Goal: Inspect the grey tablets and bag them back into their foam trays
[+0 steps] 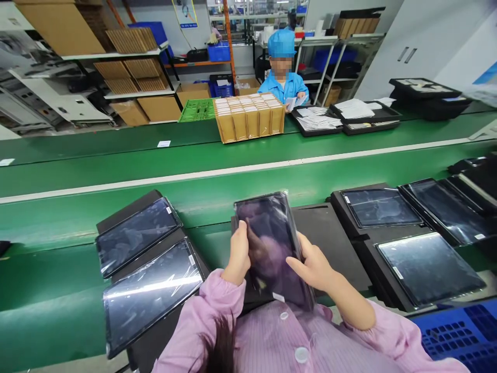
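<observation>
Between my hands a dark tablet (272,233) in clear film is held up in front of my body, tilted, with a small white label near its lower edge. My left hand (237,255) grips its left side, thumb along the edge. On the right side my right hand (312,261) holds it, thumb lying over the screen and fingers hidden behind. Underneath and to the right lies a flat black board or box lid (330,243). Two film-covered tablets, an upper one (137,235) and a lower one (153,295), rest on black boxes at my left.
More tablets (430,267) lie on black boxes at the right, above a blue crate (462,331). Across the green bench (186,171), a person in blue (283,83) handles white papers behind a partitioned cardboard box (250,119) and black trays (318,124).
</observation>
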Demonstrator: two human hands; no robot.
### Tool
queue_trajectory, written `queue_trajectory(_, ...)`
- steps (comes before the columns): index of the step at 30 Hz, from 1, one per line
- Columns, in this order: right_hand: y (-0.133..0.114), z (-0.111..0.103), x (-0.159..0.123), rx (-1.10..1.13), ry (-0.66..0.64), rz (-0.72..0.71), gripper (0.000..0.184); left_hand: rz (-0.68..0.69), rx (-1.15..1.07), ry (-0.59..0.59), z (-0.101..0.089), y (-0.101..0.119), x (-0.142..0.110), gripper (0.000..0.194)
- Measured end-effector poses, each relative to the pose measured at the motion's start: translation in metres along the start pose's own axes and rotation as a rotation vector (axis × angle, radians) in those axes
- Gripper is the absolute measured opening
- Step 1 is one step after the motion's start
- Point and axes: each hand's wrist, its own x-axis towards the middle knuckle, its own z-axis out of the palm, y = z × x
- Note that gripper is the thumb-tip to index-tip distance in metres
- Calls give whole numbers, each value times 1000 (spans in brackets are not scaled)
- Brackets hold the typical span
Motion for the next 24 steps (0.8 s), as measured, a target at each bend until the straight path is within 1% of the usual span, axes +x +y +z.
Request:
queue_trajectory(2, -25, 1, -4, -156, 21, 42, 63, -14, 52, 64, 16, -1, 0, 59)
queue_trajectory(4, -42, 5, -2, -282, -27, 131, 63, 29, 82, 109, 29, -1, -2, 53)
queue_trajectory(5, -47, 9, 0, -308, -57, 164, 61, 70, 74, 91, 33, 1, -2, 52)
queue_trajectory(6, -48, 12, 4, -303, -77, 184, 59, 119, 58, 48, 35, 3, -2, 52)
queue_trajectory(7, -48, 16, 9, -269, -83, 194, 54, 169, 34, -11, 36, 6, -1, 50)
queue_trajectory(9, -43, 21, 21, -126, -50, 194, 39, 251, -12, -122, 33, 14, 4, 46)
queue_trajectory(11, -36, 25, 38, 94, 23, 185, 26, 278, -28, -165, 27, 23, 12, 43)
queue_trajectory(14, -30, 25, 70, 455, 112, 227, 21, 242, -39, -194, 21, 35, 23, 39)
queue_trajectory(16, -29, 23, 90, 628, 103, 285, 30, 204, -54, -218, 20, 40, 28, 34)
queue_trajectory(17, -29, 21, 98, 686, 76, 306, 36, 188, -60, -225, 20, 42, 29, 32)
queue_trajectory(19, -29, 18, 110, 746, 11, 324, 39, 166, -64, -229, 21, 46, 31, 29)
queue_trajectory(21, -28, 16, 115, 763, -24, 321, 36, 157, -59, -239, 21, 49, 31, 27)
queue_trajectory(24, -27, 15, 115, 796, -27, 312, 30, 151, -45, -272, 19, 52, 31, 25)
